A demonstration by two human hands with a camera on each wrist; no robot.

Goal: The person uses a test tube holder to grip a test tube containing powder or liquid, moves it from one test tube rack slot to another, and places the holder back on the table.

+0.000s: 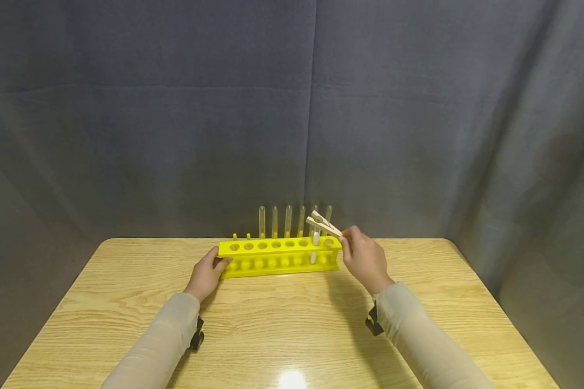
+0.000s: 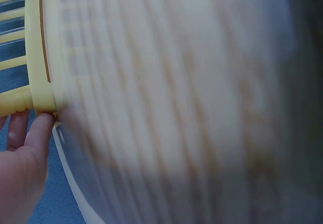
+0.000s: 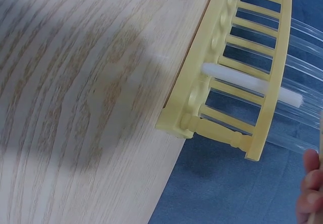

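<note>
A yellow test tube rack point(image 1: 277, 246) stands at the table's far edge. My left hand point(image 1: 207, 274) grips its left end, thumb in front; the left wrist view shows the fingertips point(image 2: 39, 130) at the rack's end post. My right hand point(image 1: 366, 258) holds a wooden test tube clamp point(image 1: 327, 226) by its handle end, its head pointing left above the rack's right part. Below the clamp, a white column point(image 1: 316, 239) stands in the second hole from the right; in the right wrist view this white column point(image 3: 242, 78) runs from the base up past the top bar.
Several clear test tubes point(image 1: 288, 221) stand upside down on pegs along the rack's back. Two bare pegs point(image 1: 241, 236) show at the left. A grey curtain point(image 1: 199, 135) hangs right behind the wooden table point(image 1: 282, 324).
</note>
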